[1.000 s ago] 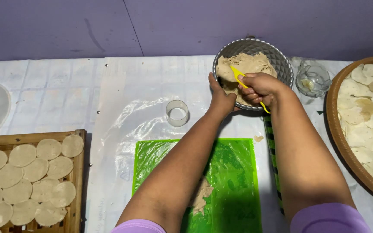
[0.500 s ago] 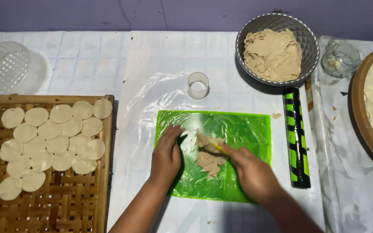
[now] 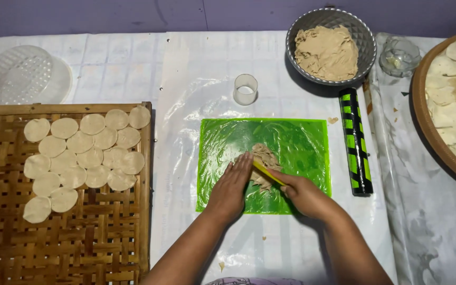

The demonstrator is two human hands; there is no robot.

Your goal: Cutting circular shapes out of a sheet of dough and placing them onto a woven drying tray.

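At centre, both hands, at the dough bowl (image 3: 331, 46) a second ago, now work a dough lump (image 3: 262, 164) on the green sheet (image 3: 302, 145). Left hand (image 3: 233, 187) lies flat, fingers together, against it; right hand (image 3: 304, 194) pinches a yellow scraper (image 3: 267, 173). Rolling pin (image 3: 355, 140) borders the right; bamboo tray (image 3: 80, 248) lies well left; bare plastic ahead.

at three o'clock the round tray (image 3: 423, 121) of pale discs runs off the frame. the right hand (image 3: 304, 194) hides the yellow scraper's (image 3: 267, 173) handle, and both forearms are cut off at six o'clock.
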